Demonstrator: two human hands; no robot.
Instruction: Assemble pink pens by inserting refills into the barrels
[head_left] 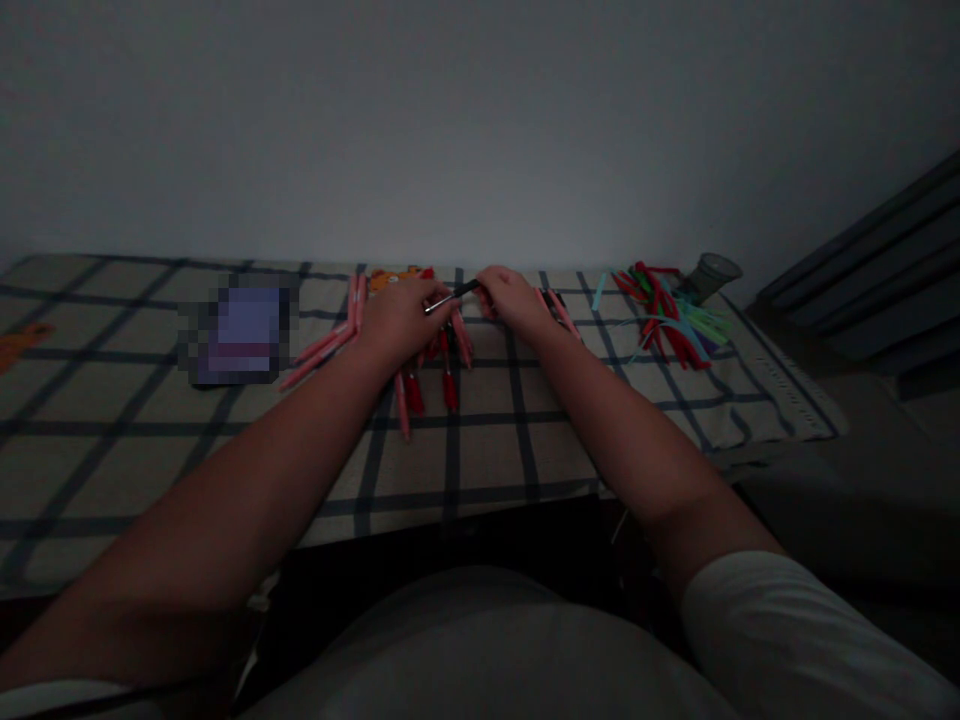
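Note:
Both my arms reach forward over a table covered by a checked cloth (112, 420). My left hand (401, 318) and my right hand (510, 297) meet at the far middle of the table, fingers closed on the two ends of a thin dark pen (456, 294) with a shiny tip. Under and around my hands lie several pink and red pens (442, 370), some fanned toward me, some angled left (322, 350).
A heap of red, green and light blue strips (667, 315) lies at the far right beside a small grey cup (709, 275). A blurred purple rectangle (240, 330) sits at the left. The room is dim, a plain wall behind, dark furniture at right.

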